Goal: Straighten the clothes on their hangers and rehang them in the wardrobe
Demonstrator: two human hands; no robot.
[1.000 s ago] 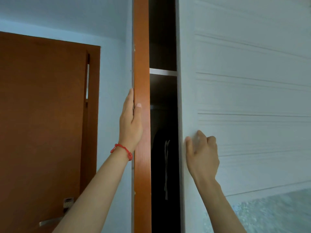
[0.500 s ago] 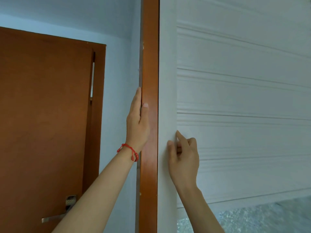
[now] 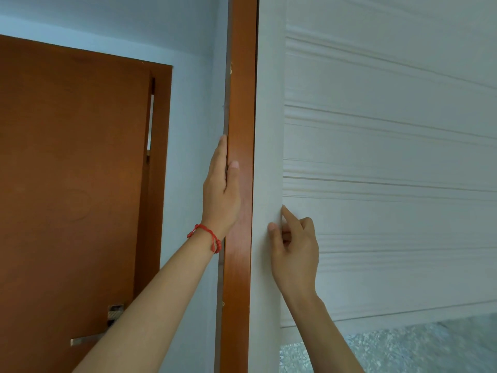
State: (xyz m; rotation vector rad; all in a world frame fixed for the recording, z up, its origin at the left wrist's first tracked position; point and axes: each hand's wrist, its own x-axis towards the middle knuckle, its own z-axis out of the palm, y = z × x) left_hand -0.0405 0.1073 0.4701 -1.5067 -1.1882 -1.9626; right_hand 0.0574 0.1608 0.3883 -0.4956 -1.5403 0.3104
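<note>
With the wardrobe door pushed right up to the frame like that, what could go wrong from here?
The left hand lies along the brown frame, thumb on its front near the white door; it might get nipped if the door bounces. The right hand only touches the door with fingertips, so its control looks weak. No clothes show, so nobody can check they hang straight.

White sliding door [image 3: 390, 157] with horizontal ridged bands; orange-brown wardrobe post [image 3: 240, 103]; brown room door [image 3: 72, 170], nine o'clock; red bracelet [image 3: 208, 236]; pale blue wall [image 3: 188, 130].
</note>
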